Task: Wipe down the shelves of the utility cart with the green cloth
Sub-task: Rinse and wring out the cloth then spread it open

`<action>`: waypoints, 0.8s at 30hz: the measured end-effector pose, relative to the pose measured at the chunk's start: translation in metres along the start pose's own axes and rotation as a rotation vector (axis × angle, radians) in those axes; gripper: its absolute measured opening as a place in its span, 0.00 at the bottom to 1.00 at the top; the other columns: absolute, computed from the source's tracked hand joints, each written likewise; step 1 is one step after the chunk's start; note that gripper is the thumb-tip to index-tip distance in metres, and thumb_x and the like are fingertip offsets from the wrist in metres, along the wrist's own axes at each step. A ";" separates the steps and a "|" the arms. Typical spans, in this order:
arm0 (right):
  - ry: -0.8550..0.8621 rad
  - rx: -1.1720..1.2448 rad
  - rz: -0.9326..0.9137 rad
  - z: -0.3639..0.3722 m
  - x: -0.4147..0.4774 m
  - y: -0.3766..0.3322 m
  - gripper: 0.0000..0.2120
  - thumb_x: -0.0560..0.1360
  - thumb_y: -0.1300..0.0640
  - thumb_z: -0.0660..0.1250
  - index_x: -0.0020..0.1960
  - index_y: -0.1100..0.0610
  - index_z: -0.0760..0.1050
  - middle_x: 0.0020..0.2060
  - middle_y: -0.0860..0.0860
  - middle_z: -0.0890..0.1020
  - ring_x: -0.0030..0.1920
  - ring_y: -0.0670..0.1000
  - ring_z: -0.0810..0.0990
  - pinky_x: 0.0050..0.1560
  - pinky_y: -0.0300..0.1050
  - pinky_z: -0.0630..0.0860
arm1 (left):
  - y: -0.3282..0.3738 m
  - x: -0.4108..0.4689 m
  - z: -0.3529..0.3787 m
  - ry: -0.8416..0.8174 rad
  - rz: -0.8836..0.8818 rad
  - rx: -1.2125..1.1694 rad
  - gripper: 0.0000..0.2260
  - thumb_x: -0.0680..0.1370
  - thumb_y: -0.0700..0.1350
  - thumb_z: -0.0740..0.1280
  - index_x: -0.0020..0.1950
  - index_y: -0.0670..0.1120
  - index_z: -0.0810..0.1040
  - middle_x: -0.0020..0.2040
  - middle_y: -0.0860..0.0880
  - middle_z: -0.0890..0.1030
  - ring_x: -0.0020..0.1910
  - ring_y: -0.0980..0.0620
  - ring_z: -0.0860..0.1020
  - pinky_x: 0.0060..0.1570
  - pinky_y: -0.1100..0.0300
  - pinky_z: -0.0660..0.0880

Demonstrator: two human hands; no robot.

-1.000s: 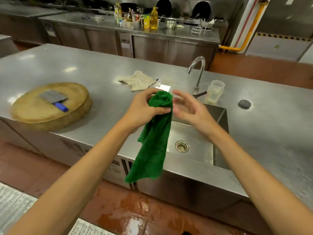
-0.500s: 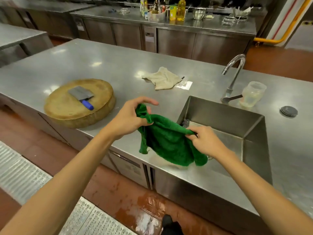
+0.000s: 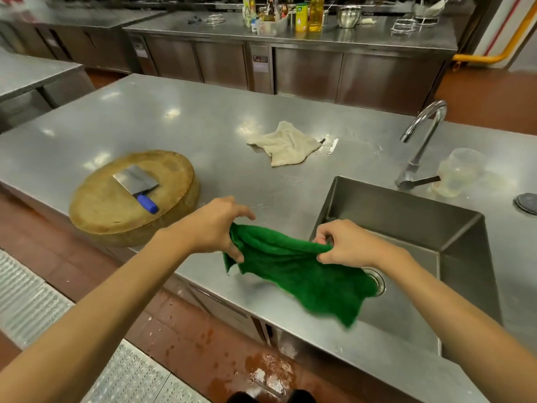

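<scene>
Over counter edge (image 3: 261, 301), both hands stretch green cloth (image 3: 305, 271) beside sink (image 3: 406, 210).

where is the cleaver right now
In the head view, the cleaver lies on the round wooden chopping block at the left of the counter, left of the left hand and the green cloth.

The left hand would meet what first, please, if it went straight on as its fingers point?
Probably the left rim of the sink: the left hand, holding the green cloth, points rightward across bare counter; height is unclear.
</scene>
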State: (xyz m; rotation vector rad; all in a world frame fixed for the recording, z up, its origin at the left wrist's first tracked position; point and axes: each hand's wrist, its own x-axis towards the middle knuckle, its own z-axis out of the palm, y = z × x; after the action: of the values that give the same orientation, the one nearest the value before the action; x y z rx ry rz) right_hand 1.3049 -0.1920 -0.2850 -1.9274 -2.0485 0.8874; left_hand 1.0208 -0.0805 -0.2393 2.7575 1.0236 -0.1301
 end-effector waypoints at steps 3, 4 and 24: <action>-0.022 -0.002 0.003 0.001 0.011 0.000 0.15 0.68 0.54 0.74 0.35 0.49 0.67 0.32 0.45 0.72 0.30 0.44 0.68 0.30 0.36 0.64 | -0.012 0.010 0.004 -0.059 -0.060 -0.075 0.37 0.56 0.80 0.68 0.56 0.59 0.80 0.44 0.57 0.70 0.42 0.59 0.71 0.37 0.64 0.67; -0.020 -0.010 0.004 0.002 0.014 -0.002 0.16 0.68 0.52 0.75 0.35 0.49 0.67 0.32 0.45 0.72 0.30 0.44 0.68 0.30 0.37 0.63 | -0.015 0.013 0.004 -0.039 -0.073 -0.109 0.35 0.59 0.82 0.64 0.52 0.57 0.82 0.43 0.54 0.74 0.41 0.57 0.73 0.38 0.60 0.71; 0.220 0.056 0.228 -0.012 0.048 -0.072 0.16 0.63 0.40 0.79 0.39 0.48 0.76 0.35 0.45 0.80 0.38 0.48 0.79 0.35 0.48 0.74 | -0.109 0.060 -0.039 0.070 0.356 -0.067 0.13 0.73 0.38 0.74 0.42 0.49 0.69 0.42 0.51 0.73 0.45 0.49 0.71 0.49 0.54 0.70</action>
State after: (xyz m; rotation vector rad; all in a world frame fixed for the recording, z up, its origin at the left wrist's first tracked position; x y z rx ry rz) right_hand 1.2443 -0.1411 -0.2484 -2.1513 -1.6903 0.7293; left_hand 0.9954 0.0469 -0.2267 2.8457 0.5248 0.0531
